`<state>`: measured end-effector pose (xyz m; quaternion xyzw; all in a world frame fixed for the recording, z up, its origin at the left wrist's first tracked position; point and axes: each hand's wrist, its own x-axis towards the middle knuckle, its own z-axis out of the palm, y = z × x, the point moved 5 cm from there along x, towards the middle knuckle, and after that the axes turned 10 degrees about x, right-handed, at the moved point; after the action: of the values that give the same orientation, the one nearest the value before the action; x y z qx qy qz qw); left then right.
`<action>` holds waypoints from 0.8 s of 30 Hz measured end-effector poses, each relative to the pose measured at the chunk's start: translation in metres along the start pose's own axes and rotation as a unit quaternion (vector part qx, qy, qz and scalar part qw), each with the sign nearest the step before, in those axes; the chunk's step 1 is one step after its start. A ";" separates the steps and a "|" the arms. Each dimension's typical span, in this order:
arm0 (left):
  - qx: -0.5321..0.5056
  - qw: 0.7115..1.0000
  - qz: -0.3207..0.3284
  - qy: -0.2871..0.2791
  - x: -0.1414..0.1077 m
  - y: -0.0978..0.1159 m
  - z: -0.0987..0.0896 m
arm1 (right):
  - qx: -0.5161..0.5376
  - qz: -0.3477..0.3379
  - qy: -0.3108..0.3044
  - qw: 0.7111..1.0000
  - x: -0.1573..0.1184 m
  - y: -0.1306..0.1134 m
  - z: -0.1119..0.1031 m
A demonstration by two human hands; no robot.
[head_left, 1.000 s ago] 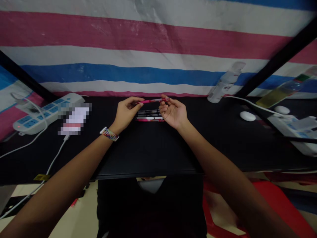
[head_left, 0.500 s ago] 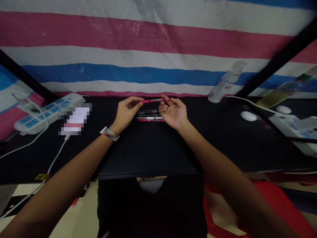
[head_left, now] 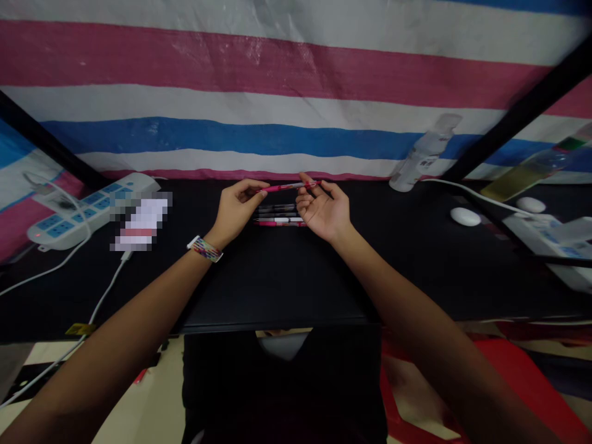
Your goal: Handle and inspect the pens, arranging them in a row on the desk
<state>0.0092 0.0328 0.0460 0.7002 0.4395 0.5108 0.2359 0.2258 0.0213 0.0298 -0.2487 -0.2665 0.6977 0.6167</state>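
Near the far edge of the black table [head_left: 287, 277], the left hand [head_left: 235, 208] pinches 1 end of a pink pen [head_left: 281, 187]; the right hand [head_left: 326, 213], palm up, meets the other, its clamp unclear. Using 2 hands probably steadies it, just beyond a parallel row of pens [head_left: 280, 220].

Pens [head_left: 280, 220] on the table [head_left: 282, 277], power strip [head_left: 98, 205] to their left, bottle [head_left: 422, 157] to their right

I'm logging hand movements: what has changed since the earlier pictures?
Very little: the pink pen seems tipped slightly upward at the right hand. Nothing was visibly taken or let go. The left hand still grips it; the row of pens stayed put.
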 end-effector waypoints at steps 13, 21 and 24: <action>0.003 1.000 -0.003 -0.003 0.001 0.001 -0.001 | 0.055 0.024 -0.018 0.998 0.003 0.004 0.000; 0.044 0.999 -0.019 0.000 0.002 -0.016 -0.001 | -0.327 -0.190 0.033 0.925 0.009 -0.008 -0.014; 0.075 0.996 -0.043 -0.019 0.003 -0.024 -0.001 | -0.458 -0.265 0.014 0.849 0.010 -0.010 -0.015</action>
<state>0.0000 0.0472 0.0290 0.7059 0.5019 0.4522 0.2129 0.2419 0.0330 0.0257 -0.4330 -0.6025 0.3031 0.5980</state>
